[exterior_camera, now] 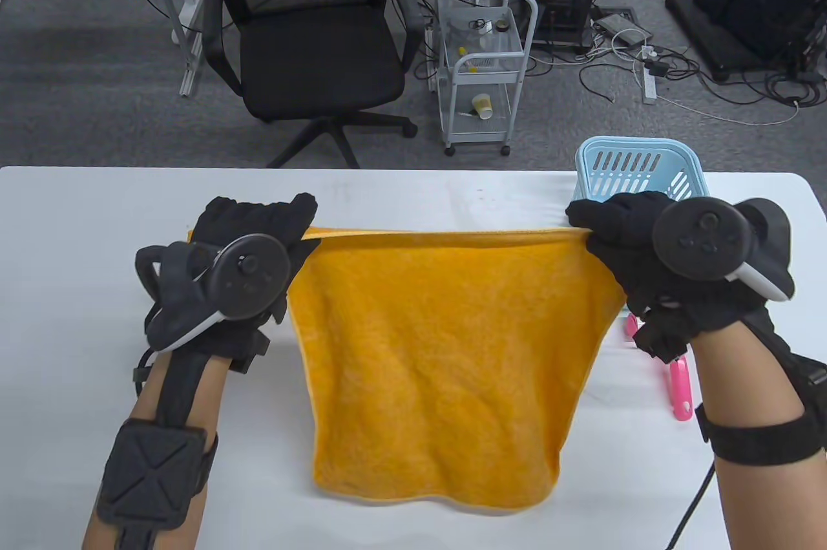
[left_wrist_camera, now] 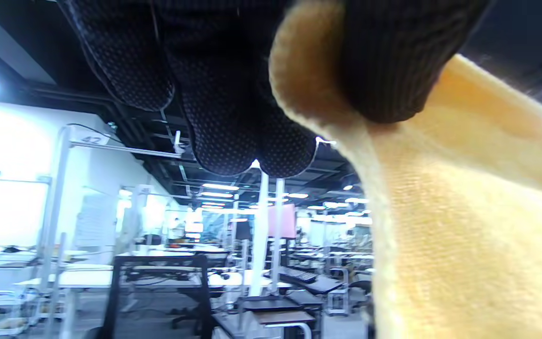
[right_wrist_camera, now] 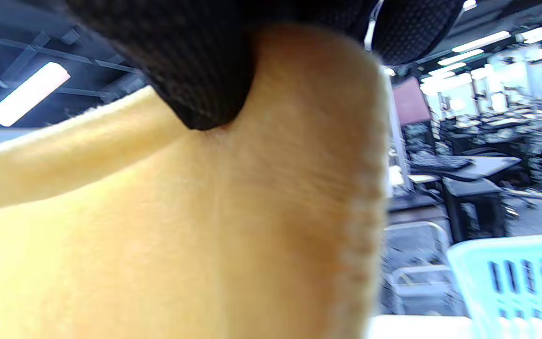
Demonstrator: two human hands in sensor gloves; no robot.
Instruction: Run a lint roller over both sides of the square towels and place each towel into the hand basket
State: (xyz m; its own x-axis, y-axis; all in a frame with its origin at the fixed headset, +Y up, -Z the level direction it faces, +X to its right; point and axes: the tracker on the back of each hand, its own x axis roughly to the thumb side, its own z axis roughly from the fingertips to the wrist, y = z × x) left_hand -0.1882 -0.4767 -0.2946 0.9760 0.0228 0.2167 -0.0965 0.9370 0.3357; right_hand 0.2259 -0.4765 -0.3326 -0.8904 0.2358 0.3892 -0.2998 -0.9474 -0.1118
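Nearest you, the orange towel (exterior_camera: 439,369) hung with its lower hem resting on the white bench (exterior_camera: 58,233), the upper edge stretched taut between your two hands. Your left hand (exterior_camera: 249,246) had its fingers (left_wrist_camera: 252,136) clamped on the towel's left top corner, thumb pressed over the cloth. Your right hand (exterior_camera: 636,233) pinched the right top corner the same way, fingers closed on the fabric. The pink lint roller (exterior_camera: 680,391) lay on the bench beside your right wrist, partly hidden by it. Farther back, the light blue hand basket (exterior_camera: 639,165) stood on the bench just behind your right hand. Beyond the bench stood a black office chair (exterior_camera: 310,46) and a white cart (exterior_camera: 481,78).
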